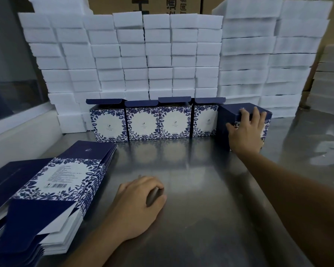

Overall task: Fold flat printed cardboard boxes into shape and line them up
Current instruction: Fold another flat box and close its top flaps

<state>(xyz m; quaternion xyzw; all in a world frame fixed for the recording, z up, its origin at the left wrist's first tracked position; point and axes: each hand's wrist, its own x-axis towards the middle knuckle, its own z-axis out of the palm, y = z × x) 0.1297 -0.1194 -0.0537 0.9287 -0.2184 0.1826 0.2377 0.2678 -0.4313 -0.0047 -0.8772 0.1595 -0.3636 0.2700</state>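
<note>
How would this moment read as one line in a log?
right hand grips fifth box at row's right end | left hand rests on table | flat boxes stacked left

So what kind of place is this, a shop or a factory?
Most likely a packing workshop or small factory. White foam blocks are stacked high behind a steel table, a pile of flat printed boxes waits, and folded boxes stand in a row.
</note>
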